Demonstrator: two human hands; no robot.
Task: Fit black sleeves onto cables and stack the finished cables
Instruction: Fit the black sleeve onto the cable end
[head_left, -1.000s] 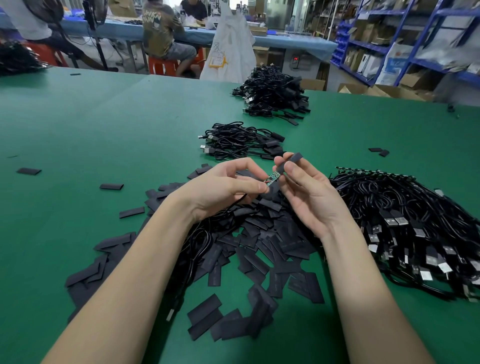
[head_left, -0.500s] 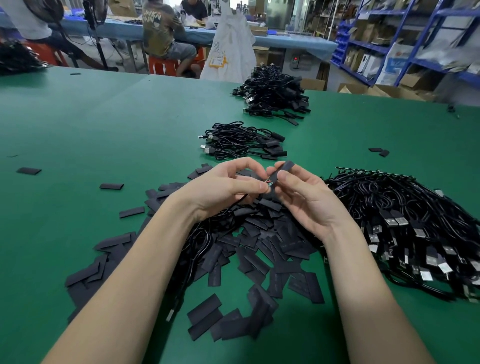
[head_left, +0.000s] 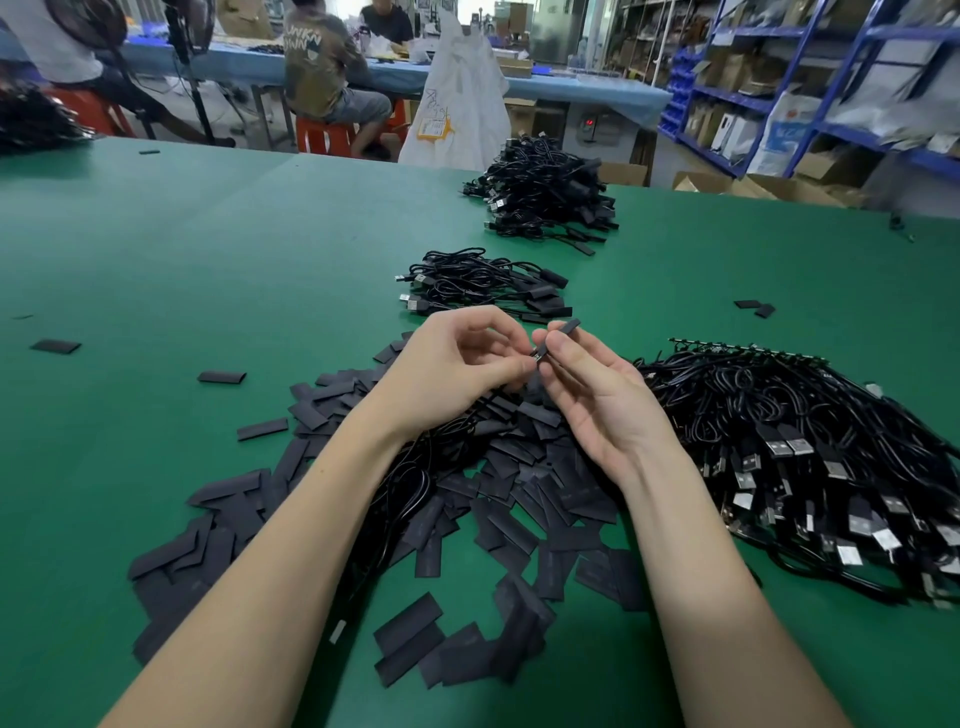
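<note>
Pinching a sleeve (head_left: 563, 332), your right hand (head_left: 597, 400) meets your left hand (head_left: 457, 369) gripping a cable (head_left: 410, 483) above loose sleeves (head_left: 519, 499); cable piles (head_left: 810, 457) crowd the green table (head_left: 208, 249).

Broad table topped in green felt-like cloth (head_left: 218, 249). On it, near edge: sprawling heap of flat black rectangular sleeves (head_left: 524, 483), strays scattered left (head_left: 54, 346) and a pair far right (head_left: 754, 307). Right: large tangled pile of black USB cables with bare metal plugs (head_left: 810, 452). Centre: small stack of sleeved black cables (head_left: 483, 283); beyond it a bigger mound (head_left: 545, 195). Far left corner: another dark cable heap (head_left: 31, 122)
</note>
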